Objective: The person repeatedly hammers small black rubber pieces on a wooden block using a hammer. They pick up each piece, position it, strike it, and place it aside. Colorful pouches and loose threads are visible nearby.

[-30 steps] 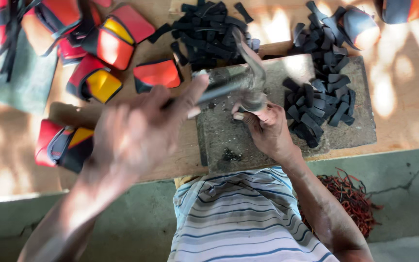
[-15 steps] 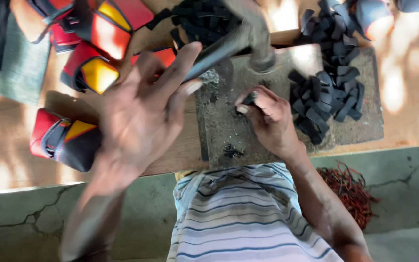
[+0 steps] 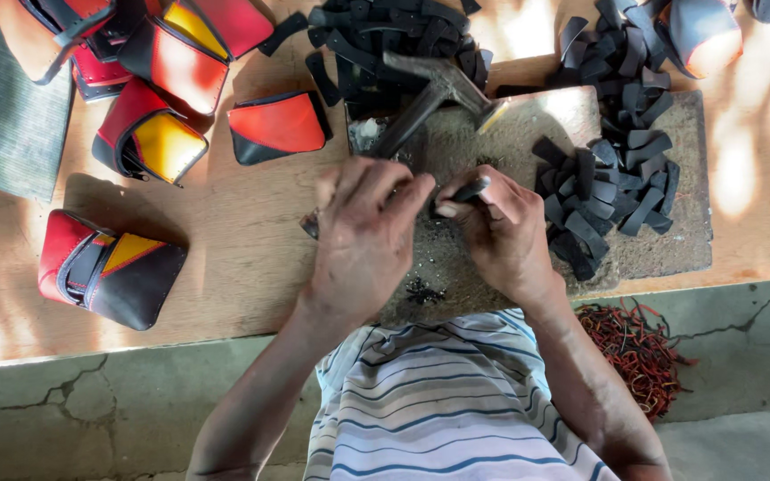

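Seen from above at a wooden bench (image 3: 251, 258): left hand (image 3: 363, 236) with fingers closed round the handle of a hammer (image 3: 443, 89), head lifted over a dark, grit-strewn work slab (image 3: 670, 240). Right hand (image 3: 501, 232) with fingers pinched shut on a short dark punch (image 3: 467, 191), tip set down on the slab, apparently onto a strap piece hidden under the hands. Just beside the right hand, a pile of cut black strap pieces (image 3: 590, 209); a second heap (image 3: 385, 36) at the far edge. Off to the left, several red, yellow and black leather pieces (image 3: 109, 267), assembled-looking. Judging by both piles, plenty of straps left to work; number already punched impossible to tell. Red scrap tangle (image 3: 634, 347) below, on the floor.
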